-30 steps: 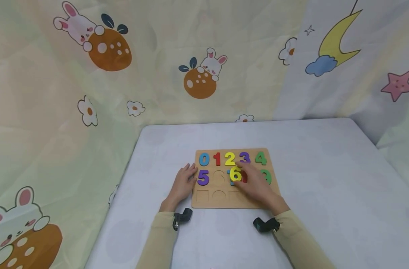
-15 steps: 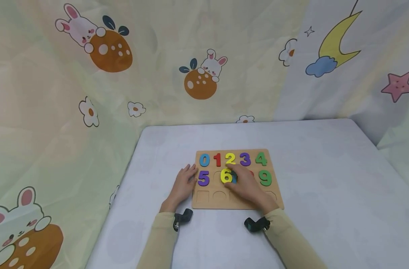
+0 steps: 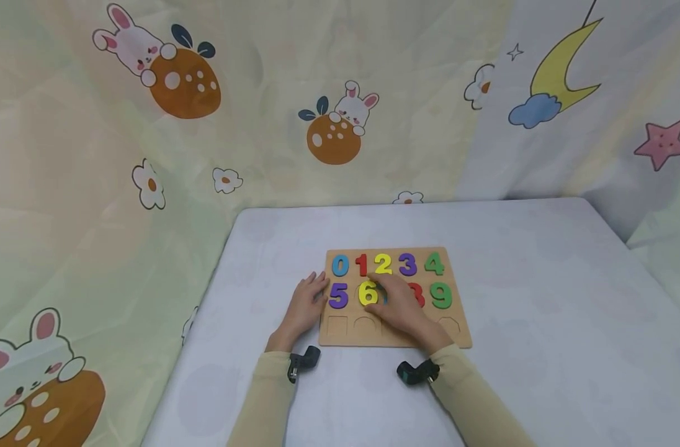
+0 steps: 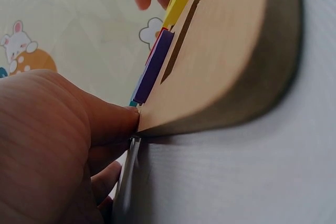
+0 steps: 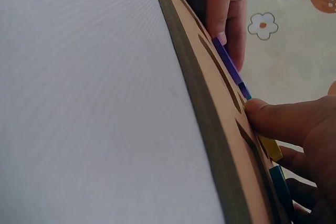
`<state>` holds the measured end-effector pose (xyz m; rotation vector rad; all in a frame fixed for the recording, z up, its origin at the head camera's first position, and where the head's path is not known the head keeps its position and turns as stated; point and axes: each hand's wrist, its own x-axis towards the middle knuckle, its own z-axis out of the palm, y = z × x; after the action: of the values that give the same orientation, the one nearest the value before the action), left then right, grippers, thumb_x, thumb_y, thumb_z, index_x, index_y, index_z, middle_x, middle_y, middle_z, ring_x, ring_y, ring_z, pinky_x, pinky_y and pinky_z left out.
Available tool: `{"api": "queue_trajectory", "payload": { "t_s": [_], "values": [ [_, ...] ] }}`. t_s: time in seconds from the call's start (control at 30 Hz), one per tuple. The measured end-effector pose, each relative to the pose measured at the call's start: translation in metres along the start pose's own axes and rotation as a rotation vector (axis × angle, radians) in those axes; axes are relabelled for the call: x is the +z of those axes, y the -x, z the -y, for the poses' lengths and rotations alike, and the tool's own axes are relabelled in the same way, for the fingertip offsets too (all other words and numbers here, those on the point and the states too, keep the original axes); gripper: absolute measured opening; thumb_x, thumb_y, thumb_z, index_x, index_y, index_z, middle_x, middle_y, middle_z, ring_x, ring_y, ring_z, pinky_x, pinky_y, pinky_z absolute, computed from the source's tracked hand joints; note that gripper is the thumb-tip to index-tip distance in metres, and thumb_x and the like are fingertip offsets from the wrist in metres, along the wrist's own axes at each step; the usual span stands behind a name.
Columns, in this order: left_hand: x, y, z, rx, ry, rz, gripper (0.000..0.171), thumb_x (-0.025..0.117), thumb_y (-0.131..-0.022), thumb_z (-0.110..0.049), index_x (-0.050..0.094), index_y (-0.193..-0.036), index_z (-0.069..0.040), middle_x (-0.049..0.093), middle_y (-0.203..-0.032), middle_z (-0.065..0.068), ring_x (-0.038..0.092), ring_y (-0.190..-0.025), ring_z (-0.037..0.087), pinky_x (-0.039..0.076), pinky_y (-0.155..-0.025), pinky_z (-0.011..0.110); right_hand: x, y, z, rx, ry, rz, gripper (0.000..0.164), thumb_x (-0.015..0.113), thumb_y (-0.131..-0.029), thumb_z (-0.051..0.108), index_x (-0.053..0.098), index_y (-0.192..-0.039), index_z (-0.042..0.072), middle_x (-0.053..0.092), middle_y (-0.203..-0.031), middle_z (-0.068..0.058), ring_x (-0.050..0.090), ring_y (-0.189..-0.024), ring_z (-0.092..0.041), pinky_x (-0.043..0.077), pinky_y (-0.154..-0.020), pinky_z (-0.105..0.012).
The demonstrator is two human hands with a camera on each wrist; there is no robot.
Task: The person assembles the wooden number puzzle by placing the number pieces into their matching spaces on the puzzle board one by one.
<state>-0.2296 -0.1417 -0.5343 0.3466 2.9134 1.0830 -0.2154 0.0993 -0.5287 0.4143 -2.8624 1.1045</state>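
A wooden number board [image 3: 348,339] lies on the table with raised coloured digits in two rows. The yellow number 6 [image 3: 366,294] sits at the second place of the lower row, just right of the purple 5 [image 3: 338,296]. My right hand [image 3: 402,304] pinches this 6 between thumb and fingers; in the right wrist view the yellow piece [image 5: 270,148] shows beneath the thumb. Whether it lies fully in its recess I cannot tell. That hand mostly covers the blue digit beside it. My left hand [image 3: 306,304] rests against the board's left edge, its thumb [image 4: 113,119] touching the corner.
Digits 0 to 4 fill the upper row, and a red 8 [image 3: 417,294] and green 9 [image 3: 441,295] lie to the right. Outlined recesses [image 3: 365,326] run along the front row. The white table [image 3: 530,298] surrounds the board, with a printed cloth behind.
My right hand has carried the yellow 6 leftward, from over the blue digit to the place beside the 5. The red 8 and green 9 have come into fuller view. The left hand stays put.
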Motion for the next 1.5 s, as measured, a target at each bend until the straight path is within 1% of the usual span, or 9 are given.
{"api": "queue_trajectory", "payload": {
  "t_s": [0.2,0.43,0.5,0.63,0.8,1.03,1.2,1.37,1.5],
  "values": [
    [0.0007,0.0036,0.0033,-0.011,-0.002,0.013,0.044,0.056,-0.097,-0.011,0.051,-0.141,-0.005,0.040,-0.153,0.003,0.024,-0.147,0.024,0.012,-0.123,0.042,0.0055,0.0007,0.0000,0.005,0.012,0.008,0.070,0.084,-0.077,0.027,0.054,-0.139,0.014,0.056,-0.137,-0.005,0.048,-0.129,-0.027,0.042,-0.109,-0.046],
    [-0.0026,0.0050,0.0028,0.016,0.006,-0.012,0.044,0.057,-0.097,-0.010,0.052,-0.139,-0.003,0.041,-0.152,0.006,0.025,-0.146,0.028,0.013,-0.123,0.045,0.0100,-0.0030,0.0019,-0.012,0.055,-0.001,0.070,0.084,-0.077,0.032,0.054,-0.138,0.016,0.056,-0.137,-0.004,0.047,-0.129,-0.026,0.041,-0.109,-0.046],
    [-0.0028,0.0047,0.0019,0.013,0.011,-0.013,0.044,0.057,-0.097,-0.010,0.052,-0.139,-0.003,0.041,-0.152,0.006,0.025,-0.146,0.028,0.013,-0.123,0.045,0.0096,-0.0031,0.0022,-0.018,0.060,-0.005,0.069,0.084,-0.077,0.033,0.055,-0.138,0.016,0.057,-0.137,-0.004,0.047,-0.129,-0.027,0.041,-0.109,-0.046],
    [-0.0025,0.0040,-0.0001,0.018,0.014,-0.017,0.043,0.057,-0.096,-0.009,0.053,-0.139,-0.002,0.042,-0.152,0.007,0.026,-0.146,0.028,0.013,-0.123,0.045,0.0071,-0.0015,0.0035,-0.026,0.055,-0.015,0.069,0.085,-0.076,0.031,0.056,-0.137,0.016,0.058,-0.135,-0.004,0.048,-0.128,-0.027,0.041,-0.108,-0.048],
    [-0.0024,0.0028,-0.0006,0.022,0.009,-0.014,0.043,0.057,-0.097,-0.009,0.053,-0.139,-0.003,0.042,-0.152,0.005,0.026,-0.146,0.026,0.012,-0.123,0.043,0.0050,0.0010,0.0048,-0.022,0.046,-0.019,0.068,0.084,-0.076,0.030,0.056,-0.136,0.017,0.058,-0.134,-0.003,0.048,-0.128,-0.026,0.042,-0.108,-0.047],
    [-0.0032,0.0051,0.0025,0.019,0.011,-0.019,0.043,0.057,-0.096,-0.008,0.053,-0.138,-0.003,0.042,-0.152,0.005,0.026,-0.146,0.027,0.013,-0.123,0.043,0.0068,0.0032,0.0054,-0.038,0.012,-0.018,0.062,0.082,-0.079,0.029,0.058,-0.135,0.016,0.059,-0.133,-0.002,0.048,-0.128,-0.026,0.041,-0.108,-0.048],
    [-0.0050,0.0060,0.0048,0.014,0.003,-0.022,0.043,0.056,-0.097,-0.010,0.053,-0.139,-0.004,0.041,-0.152,0.004,0.025,-0.147,0.026,0.012,-0.123,0.042,0.0093,0.0018,0.0057,-0.059,0.021,-0.033,0.061,0.082,-0.079,0.029,0.058,-0.134,0.017,0.060,-0.132,-0.001,0.049,-0.127,-0.025,0.042,-0.108,-0.047],
    [-0.0037,0.0077,0.0048,0.000,-0.002,-0.023,0.042,0.056,-0.097,-0.010,0.053,-0.138,-0.003,0.041,-0.152,0.004,0.025,-0.147,0.026,0.013,-0.123,0.044,0.0071,0.0039,0.0078,-0.042,-0.008,-0.022,0.057,0.081,-0.080,0.028,0.060,-0.133,0.018,0.060,-0.132,-0.001,0.049,-0.127,-0.024,0.043,-0.107,-0.047],
    [-0.0022,0.0060,0.0010,0.009,-0.009,-0.019,0.042,0.057,-0.097,-0.010,0.053,-0.138,-0.003,0.042,-0.152,0.005,0.026,-0.146,0.027,0.013,-0.123,0.044,0.0018,0.0069,0.0083,-0.029,-0.024,-0.017,0.051,0.079,-0.082,0.027,0.063,-0.130,0.017,0.061,-0.131,-0.002,0.049,-0.127,-0.026,0.042,-0.108,-0.049]
  ]
}}
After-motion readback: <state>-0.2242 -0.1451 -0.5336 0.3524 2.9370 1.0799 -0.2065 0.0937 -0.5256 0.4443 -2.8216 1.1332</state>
